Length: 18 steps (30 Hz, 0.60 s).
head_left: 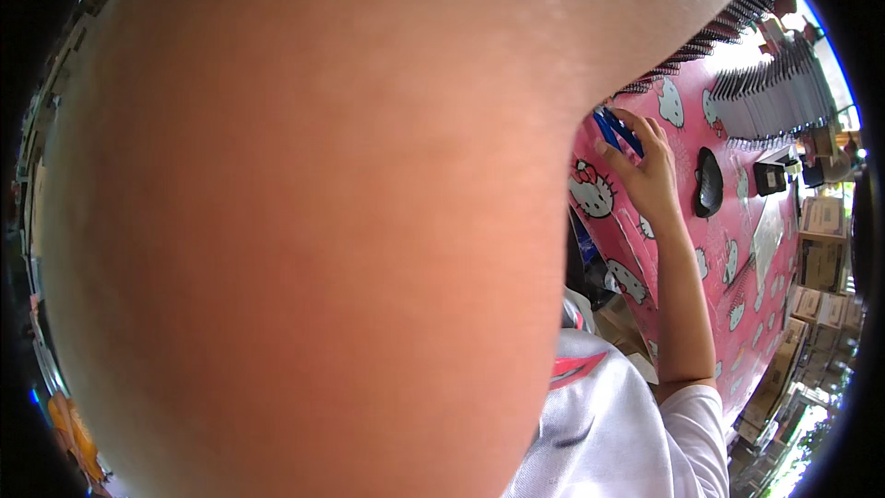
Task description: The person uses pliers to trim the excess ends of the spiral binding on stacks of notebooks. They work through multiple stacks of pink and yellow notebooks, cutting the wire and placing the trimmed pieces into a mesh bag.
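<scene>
A large blurred stretch of bare skin point(323, 221), which looks like my left arm held very close, covers most of the head view; my left hand does not show. At the upper right, my right hand point(650, 161) is curled round a tool with two blue handles point(619, 129), which looks like pliers. Its handles are spread apart, and its working end is hidden behind the near arm. Under the hand lies a pink tabletop cover point(682, 249) with white cartoon cat heads. Rows of dark wire binding loops point(728, 32) emerge from behind the near arm.
Right of my right hand lies a black oval object point(708, 183), with a small black box point(771, 177) beyond it. A stack of wire-bound white sheets point(774, 97) stands at the far right. Cardboard boxes point(822, 217) are piled past the table's right edge.
</scene>
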Each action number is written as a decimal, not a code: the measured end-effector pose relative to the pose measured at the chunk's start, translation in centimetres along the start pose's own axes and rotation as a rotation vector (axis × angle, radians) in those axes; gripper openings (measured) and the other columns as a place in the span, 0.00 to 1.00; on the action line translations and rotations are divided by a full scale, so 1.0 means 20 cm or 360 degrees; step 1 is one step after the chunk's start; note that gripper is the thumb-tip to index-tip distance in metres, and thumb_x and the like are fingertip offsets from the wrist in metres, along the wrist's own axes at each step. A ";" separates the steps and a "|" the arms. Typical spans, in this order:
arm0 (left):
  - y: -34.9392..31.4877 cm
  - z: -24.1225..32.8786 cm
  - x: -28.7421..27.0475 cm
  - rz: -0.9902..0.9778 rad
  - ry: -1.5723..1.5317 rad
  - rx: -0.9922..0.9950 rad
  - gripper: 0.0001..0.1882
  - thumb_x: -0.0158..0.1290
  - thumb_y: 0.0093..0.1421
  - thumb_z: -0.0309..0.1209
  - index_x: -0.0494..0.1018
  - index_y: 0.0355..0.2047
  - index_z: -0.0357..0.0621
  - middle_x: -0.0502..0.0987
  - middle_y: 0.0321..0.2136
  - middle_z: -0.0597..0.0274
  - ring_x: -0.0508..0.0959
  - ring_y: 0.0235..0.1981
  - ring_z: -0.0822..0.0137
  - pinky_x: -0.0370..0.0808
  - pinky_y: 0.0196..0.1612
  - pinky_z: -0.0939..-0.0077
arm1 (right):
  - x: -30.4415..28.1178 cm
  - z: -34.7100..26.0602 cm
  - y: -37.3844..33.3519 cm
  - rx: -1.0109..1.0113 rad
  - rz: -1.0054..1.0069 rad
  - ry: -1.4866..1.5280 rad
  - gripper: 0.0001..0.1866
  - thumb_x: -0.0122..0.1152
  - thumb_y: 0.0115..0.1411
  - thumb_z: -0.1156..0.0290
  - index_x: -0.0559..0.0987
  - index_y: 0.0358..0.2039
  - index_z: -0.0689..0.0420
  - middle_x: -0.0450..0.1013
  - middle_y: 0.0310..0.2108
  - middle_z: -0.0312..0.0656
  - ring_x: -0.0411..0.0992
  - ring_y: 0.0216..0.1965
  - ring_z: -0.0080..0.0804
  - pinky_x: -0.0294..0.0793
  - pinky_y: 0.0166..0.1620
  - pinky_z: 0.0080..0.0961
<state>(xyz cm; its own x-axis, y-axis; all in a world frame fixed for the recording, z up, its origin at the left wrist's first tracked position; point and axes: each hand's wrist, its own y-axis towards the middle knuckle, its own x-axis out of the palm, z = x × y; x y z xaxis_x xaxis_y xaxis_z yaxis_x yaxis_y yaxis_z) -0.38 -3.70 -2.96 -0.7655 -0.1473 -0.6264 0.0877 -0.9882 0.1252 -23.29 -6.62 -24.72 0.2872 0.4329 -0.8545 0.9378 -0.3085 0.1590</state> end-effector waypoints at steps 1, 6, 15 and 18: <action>0.00 0.01 -0.01 0.0007 -0.0007 0.0006 0.37 0.54 0.51 0.54 0.68 0.51 0.32 0.77 0.36 0.49 0.78 0.41 0.61 0.72 0.47 0.67 | 0.01 0.01 0.00 -0.0014 0.0037 -0.0033 0.28 0.67 0.48 0.60 0.76 0.49 0.55 0.71 0.42 0.46 0.67 0.48 0.45 0.66 0.52 0.35; 0.02 0.00 0.00 0.0016 -0.0024 0.0023 0.39 0.54 0.51 0.55 0.68 0.51 0.32 0.78 0.36 0.48 0.78 0.41 0.60 0.72 0.48 0.66 | 0.03 0.01 0.01 -0.0070 0.0026 -0.0174 0.27 0.67 0.48 0.60 0.76 0.49 0.55 0.71 0.42 0.46 0.67 0.48 0.43 0.66 0.51 0.34; 0.04 0.05 -0.01 0.0054 -0.0038 0.0060 0.40 0.54 0.51 0.57 0.68 0.51 0.31 0.78 0.36 0.47 0.78 0.42 0.58 0.72 0.50 0.64 | -0.14 0.14 0.24 0.0845 -0.1070 0.1405 0.21 0.51 0.63 0.59 0.74 0.45 0.66 0.76 0.35 0.49 0.75 0.28 0.35 0.74 0.35 0.26; 0.06 0.10 -0.02 0.0085 -0.0049 0.0076 0.41 0.54 0.50 0.58 0.68 0.51 0.31 0.78 0.36 0.46 0.78 0.43 0.57 0.71 0.50 0.63 | -0.17 0.17 0.22 0.0970 -0.1047 0.1298 0.24 0.49 0.63 0.55 0.73 0.47 0.64 0.76 0.38 0.50 0.76 0.34 0.42 0.75 0.40 0.33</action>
<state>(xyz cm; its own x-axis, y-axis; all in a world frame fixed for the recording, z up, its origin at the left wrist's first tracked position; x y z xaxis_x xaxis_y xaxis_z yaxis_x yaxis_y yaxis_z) -1.10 -4.81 -1.03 -0.7797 -0.1980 -0.5941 0.0993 -0.9758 0.1949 -20.85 -12.32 -22.71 0.0346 0.9956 -0.0871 0.7682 -0.0823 -0.6349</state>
